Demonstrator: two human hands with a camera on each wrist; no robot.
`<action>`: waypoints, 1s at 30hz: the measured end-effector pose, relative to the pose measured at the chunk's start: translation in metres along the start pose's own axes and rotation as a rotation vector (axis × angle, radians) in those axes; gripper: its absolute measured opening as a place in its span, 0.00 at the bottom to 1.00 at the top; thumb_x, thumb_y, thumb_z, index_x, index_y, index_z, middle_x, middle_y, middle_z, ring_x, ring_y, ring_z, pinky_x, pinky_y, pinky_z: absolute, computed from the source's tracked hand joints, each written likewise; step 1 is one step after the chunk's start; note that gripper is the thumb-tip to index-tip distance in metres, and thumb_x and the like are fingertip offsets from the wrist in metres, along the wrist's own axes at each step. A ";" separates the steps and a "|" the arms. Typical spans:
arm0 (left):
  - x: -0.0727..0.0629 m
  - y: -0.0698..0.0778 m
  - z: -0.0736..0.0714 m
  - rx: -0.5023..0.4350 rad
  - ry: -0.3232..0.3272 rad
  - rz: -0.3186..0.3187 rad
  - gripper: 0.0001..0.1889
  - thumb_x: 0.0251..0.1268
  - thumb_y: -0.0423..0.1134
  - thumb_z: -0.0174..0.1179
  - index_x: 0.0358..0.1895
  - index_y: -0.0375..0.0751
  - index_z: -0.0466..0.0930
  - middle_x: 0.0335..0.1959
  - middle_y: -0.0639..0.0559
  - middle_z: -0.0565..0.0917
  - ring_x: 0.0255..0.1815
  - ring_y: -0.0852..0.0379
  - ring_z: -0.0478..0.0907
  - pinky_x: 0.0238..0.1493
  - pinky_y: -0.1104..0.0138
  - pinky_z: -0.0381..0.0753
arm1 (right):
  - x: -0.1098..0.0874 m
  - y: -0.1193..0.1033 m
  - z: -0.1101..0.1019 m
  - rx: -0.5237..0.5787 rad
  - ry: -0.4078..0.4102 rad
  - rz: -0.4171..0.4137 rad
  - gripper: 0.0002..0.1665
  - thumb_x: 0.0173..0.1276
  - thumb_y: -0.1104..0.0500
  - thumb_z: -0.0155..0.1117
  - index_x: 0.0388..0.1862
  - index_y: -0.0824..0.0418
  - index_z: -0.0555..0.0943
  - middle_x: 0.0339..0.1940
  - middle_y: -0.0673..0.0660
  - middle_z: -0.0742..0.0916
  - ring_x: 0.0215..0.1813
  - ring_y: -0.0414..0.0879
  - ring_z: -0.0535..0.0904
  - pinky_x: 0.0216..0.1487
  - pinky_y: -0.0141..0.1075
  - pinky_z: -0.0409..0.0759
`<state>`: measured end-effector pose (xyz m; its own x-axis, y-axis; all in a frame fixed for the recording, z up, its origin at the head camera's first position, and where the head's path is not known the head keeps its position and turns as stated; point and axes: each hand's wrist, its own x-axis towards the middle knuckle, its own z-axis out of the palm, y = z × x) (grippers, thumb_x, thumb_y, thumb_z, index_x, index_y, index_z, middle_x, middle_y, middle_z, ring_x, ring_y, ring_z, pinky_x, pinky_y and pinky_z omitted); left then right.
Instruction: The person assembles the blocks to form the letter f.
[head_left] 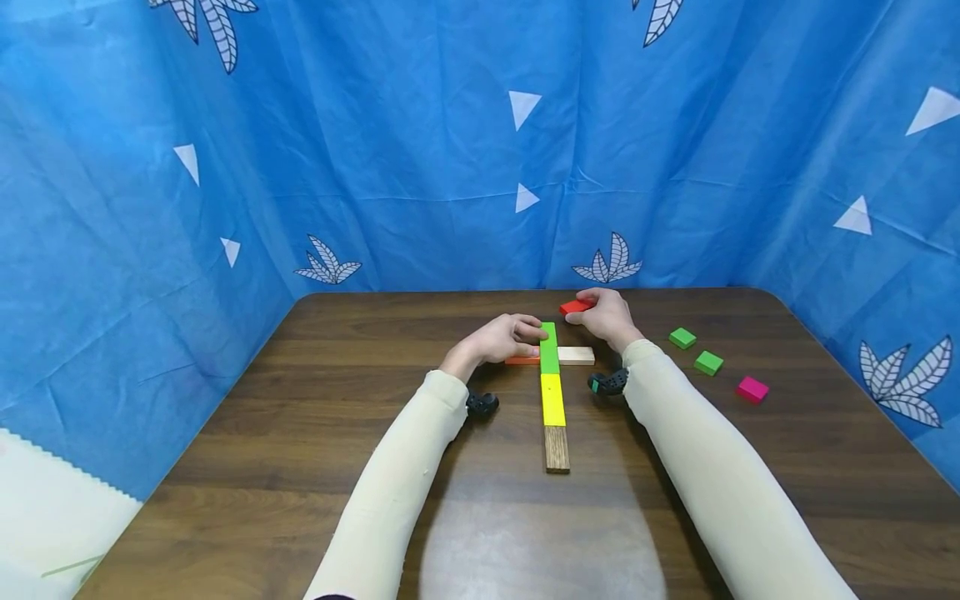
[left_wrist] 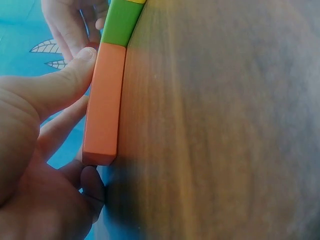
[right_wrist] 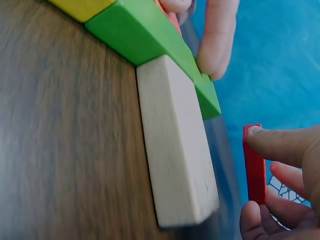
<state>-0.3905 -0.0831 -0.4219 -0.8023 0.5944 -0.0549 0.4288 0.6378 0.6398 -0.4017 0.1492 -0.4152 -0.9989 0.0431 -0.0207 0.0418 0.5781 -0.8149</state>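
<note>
On the table lies a cross of wooden blocks: a long green block [head_left: 550, 360], a yellow block [head_left: 552, 400] and a brown striped block [head_left: 557, 452] in line, with an orange block [left_wrist: 104, 100] against the green one's left side and a pale wooden block [right_wrist: 170, 145] against its right. My left hand [head_left: 501, 337] rests at the far part of the cross, thumb on the orange block beside the joint, a fairly straight finger touching the green block. Just beyond the cross, my right hand [head_left: 609, 318] pinches a small red block [right_wrist: 254, 165] between thumb and fingers.
To the right lie two small green blocks [head_left: 682, 338] and a pink block [head_left: 752, 390]. The brown table [head_left: 315, 467] ends at a blue curtain [head_left: 420, 167] behind and at both sides. A dark wrist camera [head_left: 609, 382] hangs under the right sleeve.
</note>
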 end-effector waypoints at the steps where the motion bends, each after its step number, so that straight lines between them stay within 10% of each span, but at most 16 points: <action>1: 0.000 0.000 0.000 -0.001 -0.001 -0.002 0.23 0.72 0.40 0.65 0.69 0.49 0.80 0.77 0.50 0.71 0.79 0.48 0.63 0.78 0.55 0.66 | 0.001 -0.001 0.002 0.002 0.000 0.001 0.35 0.67 0.58 0.74 0.72 0.62 0.75 0.72 0.66 0.77 0.67 0.62 0.69 0.72 0.56 0.69; 30: -0.002 0.000 -0.002 -0.007 -0.015 -0.004 0.24 0.72 0.41 0.66 0.70 0.50 0.79 0.77 0.50 0.70 0.80 0.47 0.62 0.79 0.52 0.63 | 0.013 -0.007 0.024 -0.049 -0.065 0.013 0.26 0.68 0.57 0.72 0.63 0.63 0.82 0.65 0.64 0.80 0.59 0.58 0.72 0.63 0.51 0.76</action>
<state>-0.3902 -0.0850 -0.4207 -0.7977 0.5991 -0.0691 0.4227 0.6371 0.6445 -0.4152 0.1262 -0.4239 -0.9976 -0.0011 -0.0694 0.0539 0.6174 -0.7848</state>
